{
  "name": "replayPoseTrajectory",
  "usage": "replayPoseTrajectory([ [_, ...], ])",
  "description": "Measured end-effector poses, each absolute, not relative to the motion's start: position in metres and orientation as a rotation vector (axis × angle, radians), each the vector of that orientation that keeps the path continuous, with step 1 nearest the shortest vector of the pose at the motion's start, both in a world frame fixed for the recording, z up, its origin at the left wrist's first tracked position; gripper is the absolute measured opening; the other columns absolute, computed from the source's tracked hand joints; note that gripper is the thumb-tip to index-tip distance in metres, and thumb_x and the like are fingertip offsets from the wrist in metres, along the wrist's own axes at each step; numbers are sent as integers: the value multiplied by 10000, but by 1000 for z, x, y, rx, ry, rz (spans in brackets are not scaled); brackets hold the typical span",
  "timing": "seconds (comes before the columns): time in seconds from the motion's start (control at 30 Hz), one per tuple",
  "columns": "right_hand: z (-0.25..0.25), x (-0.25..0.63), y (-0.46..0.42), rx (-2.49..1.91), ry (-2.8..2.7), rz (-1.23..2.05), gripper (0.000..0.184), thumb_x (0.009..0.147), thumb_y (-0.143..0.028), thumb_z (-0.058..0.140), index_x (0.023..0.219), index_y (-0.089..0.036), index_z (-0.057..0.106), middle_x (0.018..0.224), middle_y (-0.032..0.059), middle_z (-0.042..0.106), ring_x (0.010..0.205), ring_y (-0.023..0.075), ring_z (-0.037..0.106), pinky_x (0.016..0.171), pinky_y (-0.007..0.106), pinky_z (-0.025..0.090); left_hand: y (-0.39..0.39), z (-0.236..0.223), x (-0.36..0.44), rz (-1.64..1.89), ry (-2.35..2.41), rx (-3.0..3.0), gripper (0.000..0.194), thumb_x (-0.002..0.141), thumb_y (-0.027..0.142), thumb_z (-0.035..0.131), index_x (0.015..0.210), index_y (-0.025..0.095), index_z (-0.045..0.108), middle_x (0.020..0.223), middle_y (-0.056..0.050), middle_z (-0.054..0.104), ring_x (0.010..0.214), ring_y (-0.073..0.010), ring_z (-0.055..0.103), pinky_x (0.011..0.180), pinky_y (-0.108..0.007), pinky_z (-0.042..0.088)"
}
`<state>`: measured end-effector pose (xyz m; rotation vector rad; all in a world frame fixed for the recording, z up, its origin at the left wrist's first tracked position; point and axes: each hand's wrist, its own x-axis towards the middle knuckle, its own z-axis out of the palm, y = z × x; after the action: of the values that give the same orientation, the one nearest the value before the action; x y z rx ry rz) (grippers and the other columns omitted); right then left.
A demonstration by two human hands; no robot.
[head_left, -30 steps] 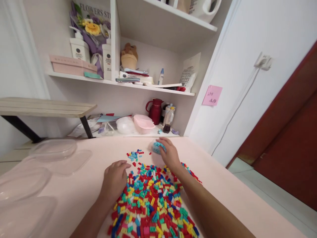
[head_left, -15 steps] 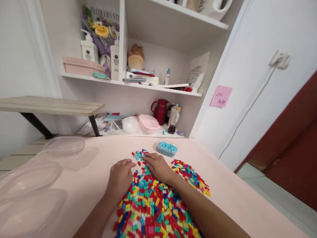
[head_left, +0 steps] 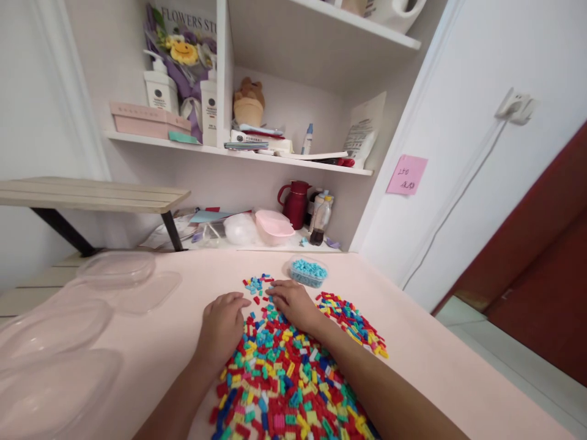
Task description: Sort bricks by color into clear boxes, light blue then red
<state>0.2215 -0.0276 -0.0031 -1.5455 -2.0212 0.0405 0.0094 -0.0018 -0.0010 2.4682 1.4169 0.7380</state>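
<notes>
A large heap of small toy bricks (head_left: 279,385) in red, yellow, green, blue and other colours spreads over the pink table. My left hand (head_left: 223,322) rests at the heap's upper left edge, its fingers loosely bent, the thumb apart, nothing visible in it. Over the heap's far end reaches my right hand (head_left: 293,305), fingers stretched out and tips beside a small cluster of mostly light blue bricks (head_left: 257,284). Whether a brick lies under those fingertips is hidden. Just beyond, a clear plastic tub (head_left: 308,280) holds light blue bricks.
Right of my right forearm lies a second brick pile (head_left: 353,321). Clear plastic containers (head_left: 59,327) and a flat lid (head_left: 151,293) are at left, near a slatted wooden stand (head_left: 92,192). Behind the table, shelves hold a red jug (head_left: 296,205), bottles and a pink bowl (head_left: 274,226).
My right hand has drawn back slightly from the small cluster, uncovering more of its bricks. My left hand stays nearly still. The view has shifted a little.
</notes>
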Motion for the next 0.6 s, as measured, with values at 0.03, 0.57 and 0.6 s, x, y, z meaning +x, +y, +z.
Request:
replayPoseTrajectory([
  [0.03,-3,222,-28,-1545,-2025,35,290,901,-190,540,1109,-257,731,1227,70,680,1147,223,612,1022,402,450,-2,-1,9,740,1413,2466,424,846,60,414,1049,244,737,1245,-35,681,1200,-202,576,1057,-397,387],
  [0.57,7,224,-32,-1452,-2072,-38,363,907,-107,453,1137,-232,704,1246,69,670,1158,216,598,1013,403,456,-3,-1,9,787,1402,2442,414,837,54,432,1019,263,739,1217,-25,693,1178,-193,586,1044,-386,393],
  [0.6,11,224,-32,-1456,-2054,-75,389,899,-92,441,1168,-229,685,1272,71,653,1184,221,578,1029,418,440,-3,-1,9,785,1405,2443,415,838,54,430,1021,263,739,1218,-27,693,1178,-196,586,1043,-392,393],
])
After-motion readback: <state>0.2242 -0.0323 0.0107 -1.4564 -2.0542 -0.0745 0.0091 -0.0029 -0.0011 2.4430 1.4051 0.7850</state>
